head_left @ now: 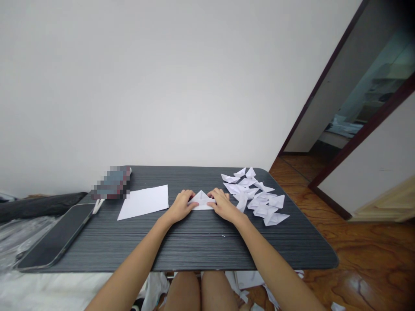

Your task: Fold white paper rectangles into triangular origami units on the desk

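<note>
A partly folded white sheet of paper [201, 201] lies in front of me, its triangular peak pointing away from me above a flat band along the near side. My left hand [182, 204] grips its left end, thumb on the near band and fingers bent behind. On the right end, my right hand [222, 203] has the same hold, with the thumb on top of the band. Just right of that hand, several folded paper boats [259, 201] are heaped together. To the left rests a stack of blank white paper [144, 202].
The dark grooved table [201, 255] stands against a white wall. At its left are a phone or tablet [58, 235], a white cable [97, 205] and a blurred-out object [112, 183]. Paper scraps [249, 280] lie below the near edge; a doorway opens at right.
</note>
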Tool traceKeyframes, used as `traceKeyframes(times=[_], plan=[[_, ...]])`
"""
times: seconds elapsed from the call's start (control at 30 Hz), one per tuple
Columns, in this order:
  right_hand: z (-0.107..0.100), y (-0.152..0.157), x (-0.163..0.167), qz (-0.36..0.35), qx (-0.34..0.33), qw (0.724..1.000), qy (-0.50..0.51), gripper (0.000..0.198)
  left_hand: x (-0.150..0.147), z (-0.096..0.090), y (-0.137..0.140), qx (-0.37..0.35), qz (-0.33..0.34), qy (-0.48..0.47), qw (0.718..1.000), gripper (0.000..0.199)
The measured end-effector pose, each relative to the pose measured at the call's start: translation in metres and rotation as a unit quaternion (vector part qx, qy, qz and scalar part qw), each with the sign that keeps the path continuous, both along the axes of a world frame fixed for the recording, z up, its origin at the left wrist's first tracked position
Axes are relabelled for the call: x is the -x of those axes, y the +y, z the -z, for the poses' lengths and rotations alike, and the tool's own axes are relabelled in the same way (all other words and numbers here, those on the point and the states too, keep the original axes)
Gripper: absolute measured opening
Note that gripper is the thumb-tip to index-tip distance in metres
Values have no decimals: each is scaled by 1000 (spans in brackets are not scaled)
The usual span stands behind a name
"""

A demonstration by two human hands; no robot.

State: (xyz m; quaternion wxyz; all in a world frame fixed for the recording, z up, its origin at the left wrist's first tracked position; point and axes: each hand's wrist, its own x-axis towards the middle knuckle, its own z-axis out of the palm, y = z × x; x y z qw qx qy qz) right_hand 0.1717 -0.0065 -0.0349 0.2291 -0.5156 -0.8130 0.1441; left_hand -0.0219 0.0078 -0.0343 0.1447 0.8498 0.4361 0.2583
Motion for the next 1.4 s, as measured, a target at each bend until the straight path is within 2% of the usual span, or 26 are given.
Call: traceKeyframes(times=[0.13,0.27,0.33,0.43,0.53,0.77,0.9,1.07,1.27,1.4], plan=[[-7,-1,-3,-28,-54,998,-2,6,1,-7,-2,9,30,-18,999,18],[-15,-3,-6,-26,-131,991,12,8,5,-11,-2,-90,61,-37,993,17],[-16,-3,-7,-40,-149,988,5,10,8,-12,-2,-123,75,-24,989,19],[-13,-1,-9,-76,-127,989,-15,14,12,-12,-1,-103,103,25,989,21],[-10,1,-10,-89,-91,992,-9,18,13,-13,0,-64,101,39,992,21],[-5,6,-9,-32,-14,996,86,16,9,-10,4,-3,12,23,1000,18],[-6,10,-7,-14,21,995,97,24,5,-9,3,24,-46,7,999,13],[-11,12,-3,-31,23,998,47,29,1,-10,3,13,-64,54,996,13],[-7,14,-5,34,46,998,11,31,5,-7,3,-16,-108,121,987,11],[-6,15,-6,38,51,998,4,30,5,-11,-3,-87,-98,110,985,21]])
